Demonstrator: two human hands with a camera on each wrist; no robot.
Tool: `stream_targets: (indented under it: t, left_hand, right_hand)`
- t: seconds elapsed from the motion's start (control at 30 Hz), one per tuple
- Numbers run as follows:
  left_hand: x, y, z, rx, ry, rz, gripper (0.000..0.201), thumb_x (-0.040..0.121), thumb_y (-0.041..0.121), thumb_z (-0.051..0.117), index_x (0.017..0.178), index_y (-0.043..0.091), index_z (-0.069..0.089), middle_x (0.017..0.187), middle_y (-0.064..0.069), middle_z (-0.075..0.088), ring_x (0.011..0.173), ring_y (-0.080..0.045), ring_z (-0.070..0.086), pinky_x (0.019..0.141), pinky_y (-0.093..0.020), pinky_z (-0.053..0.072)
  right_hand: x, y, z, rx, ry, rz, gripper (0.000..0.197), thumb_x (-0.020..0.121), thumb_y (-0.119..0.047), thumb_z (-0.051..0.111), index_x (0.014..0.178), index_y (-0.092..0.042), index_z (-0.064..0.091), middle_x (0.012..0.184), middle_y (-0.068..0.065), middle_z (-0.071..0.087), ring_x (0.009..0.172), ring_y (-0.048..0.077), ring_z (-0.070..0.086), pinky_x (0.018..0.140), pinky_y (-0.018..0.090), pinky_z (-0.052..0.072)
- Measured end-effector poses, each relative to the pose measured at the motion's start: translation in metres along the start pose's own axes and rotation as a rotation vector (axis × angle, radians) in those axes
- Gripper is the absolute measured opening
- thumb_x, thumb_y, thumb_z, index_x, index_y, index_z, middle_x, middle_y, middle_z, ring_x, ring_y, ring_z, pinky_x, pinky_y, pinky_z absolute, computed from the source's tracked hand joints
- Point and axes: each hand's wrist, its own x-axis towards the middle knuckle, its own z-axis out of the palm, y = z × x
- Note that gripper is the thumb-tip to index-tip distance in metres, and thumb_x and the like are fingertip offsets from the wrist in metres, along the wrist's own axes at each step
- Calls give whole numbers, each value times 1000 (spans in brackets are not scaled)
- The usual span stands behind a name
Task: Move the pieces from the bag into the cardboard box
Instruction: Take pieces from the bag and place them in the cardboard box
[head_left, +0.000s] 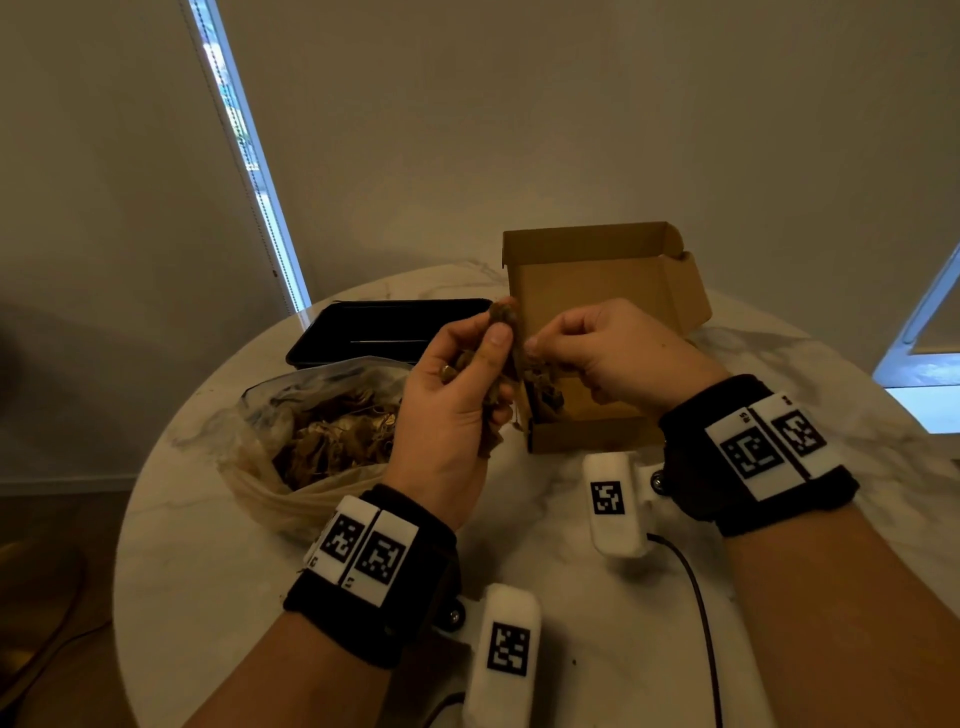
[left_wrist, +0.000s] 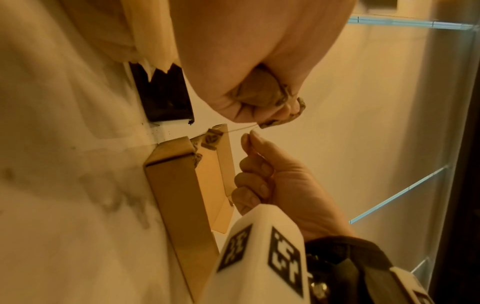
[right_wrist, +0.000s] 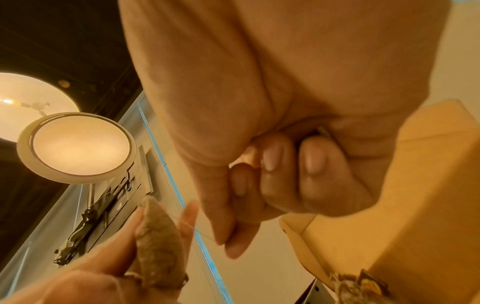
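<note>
Tray behind bag

Open-topped cardboard box, upright lid behind, black tray left.

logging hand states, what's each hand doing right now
Left hand: closed, gripping a bunch of brown pieces.
Right hand: fingers curled, pinching a thin thread running from the pieces.
</note>
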Motion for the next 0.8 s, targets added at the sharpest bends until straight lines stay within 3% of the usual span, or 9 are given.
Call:
stream_targets:
  t: [0.07, 0.3, 0.5, 0.6, 0.8]
  left_hand:
    - [0, 1, 0, -20, 4, 11, 18, 95, 14, 63, 113, 14, 65, 106, -4, 74, 58, -7, 52, 48, -16, 40]
    - [5, -2, -1, 51, 168, 67, 12, 93, 12, 69, 104, 16, 64, 80, 0, 68, 56, -7, 56, 44, -18, 42]
    - [18, 5, 11, 184, 130, 69, 16, 94, 12, 69, 108, 13, 61, 73, 4, 66, 54, -9, 54, 46, -21, 44]
    - [25, 6, 18, 237, 100, 49, 14, 94, 12, 70, 105, 15, 62, 77, 0, 67, 57, -11, 55, 45, -23, 44]
    - [30, 0, 16, 215, 23, -5, 13, 93, 13, 71, 104, 16, 64, 82, -2, 67, 60, -13, 55, 48, -24, 43]
  right_hand:
    - [0, 0, 0, 10, -13, 0, 20, 93, -39, 70, 88, -21, 75, 57, -10, 57, 48, 11, 39, 47, 25, 33]
    - [-3, -5, -3, 127, 70, -145, 17, 97, -33, 65, 90, -18, 71, 50, -21, 56, 43, -6, 49, 51, 16, 37]
    - [0, -6, 0, 240, 204, -228, 17, 96, -34, 66, 90, -19, 72, 67, -4, 49, 46, 4, 39, 43, 16, 39]
    - [1, -6, -1, 273, 230, -258, 19, 97, -33, 66, 94, -15, 72, 66, -5, 49, 47, 5, 38, 43, 17, 37]
    - [-1, -6, -2, 298, 188, -275, 14, 97, -27, 67, 88, -17, 72, 60, -7, 48, 45, 9, 35, 42, 22, 30]
